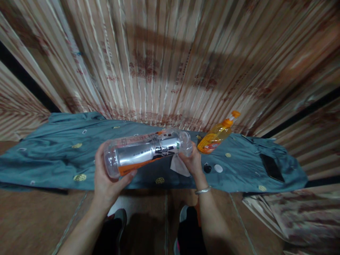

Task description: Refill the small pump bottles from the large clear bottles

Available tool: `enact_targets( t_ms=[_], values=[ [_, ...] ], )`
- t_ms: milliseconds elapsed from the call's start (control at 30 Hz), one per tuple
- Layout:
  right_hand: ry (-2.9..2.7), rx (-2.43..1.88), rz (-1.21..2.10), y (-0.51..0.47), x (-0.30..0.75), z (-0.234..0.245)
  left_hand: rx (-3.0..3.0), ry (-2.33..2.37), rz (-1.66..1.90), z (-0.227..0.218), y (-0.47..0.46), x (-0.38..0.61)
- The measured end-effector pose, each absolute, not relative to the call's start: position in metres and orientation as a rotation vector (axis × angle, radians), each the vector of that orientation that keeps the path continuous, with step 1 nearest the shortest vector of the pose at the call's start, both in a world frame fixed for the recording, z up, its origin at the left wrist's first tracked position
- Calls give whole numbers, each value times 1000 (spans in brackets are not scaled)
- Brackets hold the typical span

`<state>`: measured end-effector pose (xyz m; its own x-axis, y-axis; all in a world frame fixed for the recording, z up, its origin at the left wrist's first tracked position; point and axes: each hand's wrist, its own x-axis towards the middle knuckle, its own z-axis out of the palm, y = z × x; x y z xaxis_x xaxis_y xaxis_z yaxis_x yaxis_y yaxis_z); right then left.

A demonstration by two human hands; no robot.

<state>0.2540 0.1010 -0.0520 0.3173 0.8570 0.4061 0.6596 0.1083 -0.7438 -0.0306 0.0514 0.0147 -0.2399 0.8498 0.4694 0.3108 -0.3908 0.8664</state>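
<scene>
A large clear plastic bottle (136,156) with a silver, black and orange printed wall lies nearly level in the air over the cloth-covered table. My left hand (106,173) is wrapped round its wide base from the left, thumb along the near side. At the narrower neck end, my right hand (192,159) grips the bottle from the right, its fingers partly hidden. A white tissue-like piece (179,166) shows just under the neck, beside my right hand; whether I hold it or it lies on the cloth, I cannot tell.
An orange pump bottle (215,138) of yellow-orange liquid appears behind my right hand. A small black piece (207,168) and a white disc (218,168) lie on the blue-green tablecloth (239,170). Further right is a dark phone (271,167). A patterned curtain (164,63) hangs behind the table.
</scene>
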Motion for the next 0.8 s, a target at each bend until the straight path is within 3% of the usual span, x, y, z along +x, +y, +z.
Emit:
enact_targets(
  t_ms=[800],
  values=[
    [-1420,-1611,252,99,254,-50,1557,1391,1656,18,49,-30]
  ],
)
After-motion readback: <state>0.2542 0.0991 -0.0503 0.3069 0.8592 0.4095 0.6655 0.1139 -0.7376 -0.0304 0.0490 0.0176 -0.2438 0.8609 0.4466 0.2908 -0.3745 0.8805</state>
